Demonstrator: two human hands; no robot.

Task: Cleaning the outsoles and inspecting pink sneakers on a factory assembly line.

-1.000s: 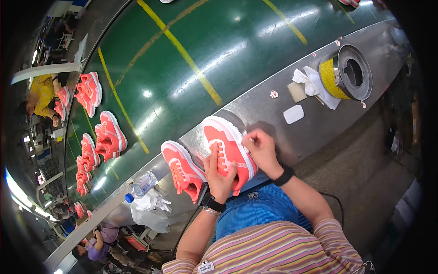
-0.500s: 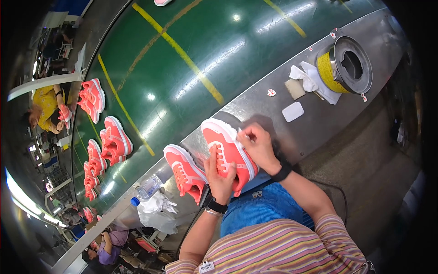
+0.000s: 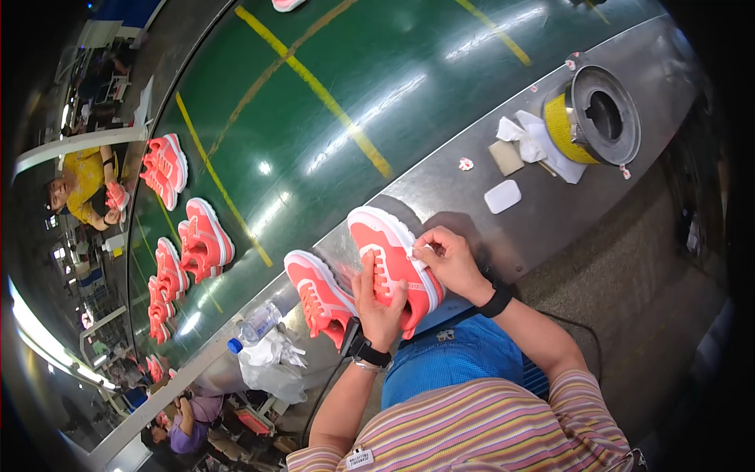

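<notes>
A coral sneaker with a white sole rests at the metal ledge's near edge, toe pointing away from me. My left hand is closed around it, fingers over the laces and tongue. Against its right side, at the sole line, my right hand pinches a small white wad, perhaps cloth or tissue; the fingers partly cover it. A second coral sneaker, laced in the same way, lies just left of my left hand.
Beyond the metal ledge runs a green conveyor belt carrying more coral sneakers. A round metal container, white papers, a beige sponge and a white pad sit rightward. A bottle and plastic bag lie left. Co-workers stand far left.
My right hand has slid slightly toward me along the sneaker's side with the white wad. My left hand keeps its hold. The view has shifted slightly.
</notes>
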